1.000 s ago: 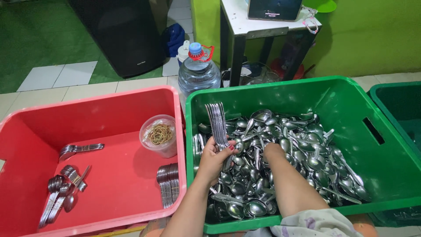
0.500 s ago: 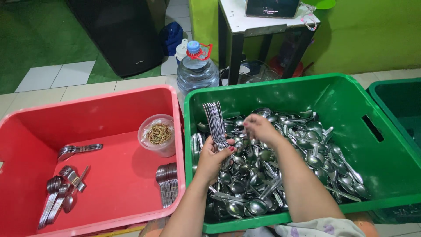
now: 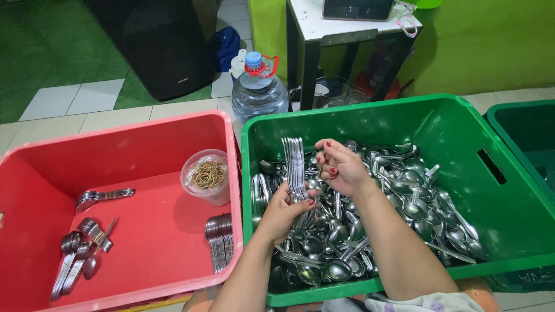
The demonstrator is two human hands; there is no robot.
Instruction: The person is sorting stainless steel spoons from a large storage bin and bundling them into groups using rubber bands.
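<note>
Gathering goes best with the left hand [image 3: 289, 205] staying clamped on the upright stack of steel spoons [image 3: 295, 167] over the green plastic crate [image 3: 370, 118], while the right hand [image 3: 341, 167], just beside, fingers pinched together, aligns each handle flush

Room setting: tiled floor and green wall.
White floor tiles [image 3: 104, 95] meet a green mat [image 3: 46, 40]; a bright green wall [image 3: 491, 46] backs a dark-legged white table [image 3: 324, 26], with a black cabinet [image 3: 156, 46] nearby.
</note>
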